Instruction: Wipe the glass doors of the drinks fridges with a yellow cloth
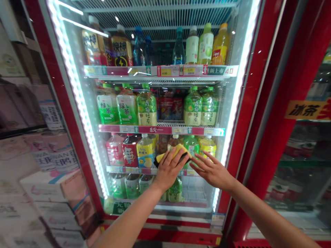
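A yellow and black cloth (178,150) lies under the fingers of my left hand (170,169), which presses it flat against the glass door of a lit drinks cooler (234,113). Just right of the cloth, my right hand (213,171) is held up with its fingers spread and nothing in it. Whether it touches the glass I cannot tell. Behind both hands, beyond the glass, stand a green bottle (191,146) and a yellow-labelled bottle (207,147) on the third shelf.
Several rows of bottles fill the cooler's shelves (161,130). Stacked boxes (46,186) and pink-and-white cans (60,153) stand close on the left. On the right is another red-framed cooler (274,103) with bottles inside.
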`<state>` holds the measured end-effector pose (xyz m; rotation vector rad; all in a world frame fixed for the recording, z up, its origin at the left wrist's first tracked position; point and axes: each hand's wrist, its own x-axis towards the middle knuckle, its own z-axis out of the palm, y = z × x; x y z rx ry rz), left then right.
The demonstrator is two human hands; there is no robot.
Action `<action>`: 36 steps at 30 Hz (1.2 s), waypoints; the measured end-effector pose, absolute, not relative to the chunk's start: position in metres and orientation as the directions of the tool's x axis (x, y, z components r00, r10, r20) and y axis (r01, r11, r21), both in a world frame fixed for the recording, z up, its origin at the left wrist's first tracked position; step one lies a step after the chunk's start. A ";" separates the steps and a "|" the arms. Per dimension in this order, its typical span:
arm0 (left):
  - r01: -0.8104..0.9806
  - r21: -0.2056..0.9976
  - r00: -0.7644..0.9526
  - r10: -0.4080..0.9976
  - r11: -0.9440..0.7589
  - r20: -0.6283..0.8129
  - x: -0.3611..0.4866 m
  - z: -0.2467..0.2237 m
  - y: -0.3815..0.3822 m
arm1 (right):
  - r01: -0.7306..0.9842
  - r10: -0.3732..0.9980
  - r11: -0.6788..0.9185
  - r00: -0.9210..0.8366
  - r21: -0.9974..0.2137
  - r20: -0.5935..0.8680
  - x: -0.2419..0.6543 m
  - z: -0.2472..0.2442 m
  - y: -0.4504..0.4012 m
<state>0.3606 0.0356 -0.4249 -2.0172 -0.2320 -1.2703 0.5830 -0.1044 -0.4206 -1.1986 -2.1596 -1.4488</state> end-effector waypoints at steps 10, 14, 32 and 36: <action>0.583 -0.173 0.252 -0.025 -0.794 0.967 0.391 -0.374 0.035 | 0.835 0.448 0.005 -0.494 0.550 0.746 0.606 -0.401 -0.124; 0.578 -0.344 0.352 -0.154 -0.740 0.923 0.412 -0.395 0.020 | 0.822 0.449 0.022 -0.517 0.569 0.729 0.603 -0.421 -0.123; 0.431 -0.537 0.540 -0.269 -0.725 0.797 0.460 -0.416 -0.016 | 0.890 0.560 -0.075 -0.336 0.450 0.757 0.640 -0.449 -0.168; 0.383 -0.603 0.590 -0.317 -0.700 0.742 0.431 -0.442 -0.002 | 0.885 0.598 -0.069 -0.332 0.460 0.729 0.650 -0.456 -0.179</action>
